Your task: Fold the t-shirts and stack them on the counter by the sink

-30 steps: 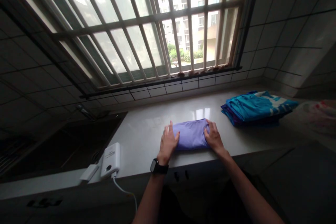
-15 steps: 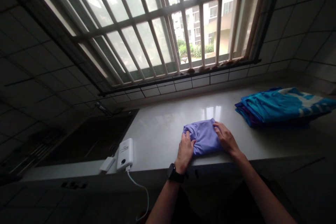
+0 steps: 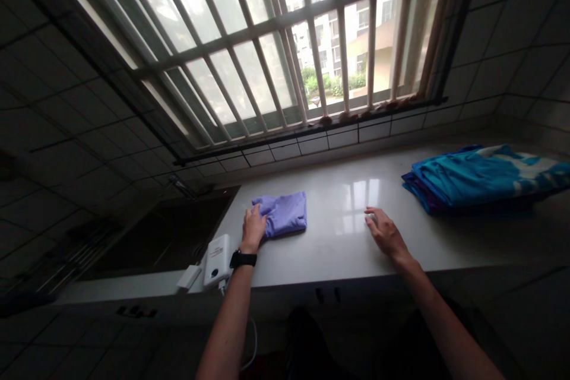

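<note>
A folded lilac cloth [image 3: 287,212] lies on the white countertop [image 3: 338,249], near its left end beside the sink. My left hand [image 3: 253,228], with a black watch on the wrist, grips the cloth's left edge, fingers curled on the fabric. My right hand [image 3: 383,230] rests flat on the bare counter to the right, fingers stretched out, holding nothing. It is well apart from the cloth.
A stack of folded blue and purple clothes [image 3: 476,175] sits at the counter's right end. A white power bank [image 3: 216,252] with a cable and a small white block [image 3: 189,277] lie at the front left edge. A dark sink [image 3: 164,237] adjoins on the left. A barred window stands behind.
My left hand has moved the lilac cloth leftward along the counter toward the sink. My right hand has let go of it and now lies flat on the counter.
</note>
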Demonstrator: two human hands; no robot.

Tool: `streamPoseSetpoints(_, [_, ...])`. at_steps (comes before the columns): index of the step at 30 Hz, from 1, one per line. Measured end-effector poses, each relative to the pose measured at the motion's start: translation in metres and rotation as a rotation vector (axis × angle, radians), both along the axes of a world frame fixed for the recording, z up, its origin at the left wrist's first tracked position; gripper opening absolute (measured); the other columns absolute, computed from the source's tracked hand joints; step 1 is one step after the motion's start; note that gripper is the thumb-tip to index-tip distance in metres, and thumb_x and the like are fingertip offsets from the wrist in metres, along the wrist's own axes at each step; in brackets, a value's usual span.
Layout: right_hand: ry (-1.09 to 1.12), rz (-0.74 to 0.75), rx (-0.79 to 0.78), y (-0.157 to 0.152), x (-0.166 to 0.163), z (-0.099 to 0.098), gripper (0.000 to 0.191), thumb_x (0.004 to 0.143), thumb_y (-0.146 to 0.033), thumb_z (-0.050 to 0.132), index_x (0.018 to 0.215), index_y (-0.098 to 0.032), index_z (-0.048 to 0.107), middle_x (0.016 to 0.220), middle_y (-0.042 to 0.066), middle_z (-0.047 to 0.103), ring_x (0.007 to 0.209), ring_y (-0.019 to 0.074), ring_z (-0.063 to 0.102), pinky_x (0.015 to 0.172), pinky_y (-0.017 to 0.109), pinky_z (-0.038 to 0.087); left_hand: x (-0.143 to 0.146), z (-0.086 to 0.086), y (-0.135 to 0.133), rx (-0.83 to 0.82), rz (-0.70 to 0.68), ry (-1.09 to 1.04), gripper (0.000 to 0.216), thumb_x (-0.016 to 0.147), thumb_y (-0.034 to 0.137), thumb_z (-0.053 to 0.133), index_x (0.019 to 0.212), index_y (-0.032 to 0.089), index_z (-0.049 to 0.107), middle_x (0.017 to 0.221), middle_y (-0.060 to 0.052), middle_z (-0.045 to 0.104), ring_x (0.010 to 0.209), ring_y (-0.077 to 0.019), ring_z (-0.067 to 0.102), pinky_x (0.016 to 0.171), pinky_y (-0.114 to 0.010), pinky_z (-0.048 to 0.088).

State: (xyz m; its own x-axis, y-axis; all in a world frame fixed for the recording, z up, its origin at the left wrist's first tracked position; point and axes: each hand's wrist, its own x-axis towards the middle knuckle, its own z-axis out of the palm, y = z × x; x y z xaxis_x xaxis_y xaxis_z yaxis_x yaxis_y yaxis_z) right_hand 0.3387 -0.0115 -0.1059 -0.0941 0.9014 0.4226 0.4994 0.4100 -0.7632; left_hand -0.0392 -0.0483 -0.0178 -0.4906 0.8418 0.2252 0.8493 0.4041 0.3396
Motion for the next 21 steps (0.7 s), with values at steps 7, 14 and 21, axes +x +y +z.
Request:
streamPoseSetpoints(7, [-0.014,0.001,-0.023,-0.002,0.001,0.002,0.032,0.094,-0.04,0.042,0.108,-0.02,0.062,0.118,0.016,0.071,0.114,0.0309,0.066,0.1,0.048,0.05,0.039,-0.035,0.002,-0.255,-0.232,0.093,0.053,0.099,0.041,0.046,0.151,0.029,0.048,0.165,-0.012,0.035,0.153,-0.0386,0.026,0.12,-0.066,0.025])
streamPoseSetpoints(14, [-0.024,-0.015,-0.024,-0.002,0.0,0.001,0.032,0.095,-0.039,0.041,0.108,-0.019,0.063,0.113,0.015,0.071,0.106,0.0301,0.068,0.097,0.047,0.05,0.02,-0.052,0.037,-0.315,-0.224,0.067,0.055,0.101,0.045,0.036,0.154,0.033,0.044,0.167,-0.009,0.032,0.155,-0.0397,0.02,0.117,-0.075,0.018])
streamPoseSetpoints(21, [-0.056,-0.019,-0.024,0.001,-0.002,0.002,0.029,0.095,-0.034,0.041,0.105,-0.018,0.063,0.109,0.013,0.071,0.102,0.0274,0.068,0.097,0.044,0.051,-0.001,-0.042,0.066,-0.202,-0.139,-0.084,0.045,0.099,0.044,0.041,0.138,0.032,0.06,0.153,-0.009,0.052,0.151,-0.0329,0.032,0.118,-0.063,0.029])
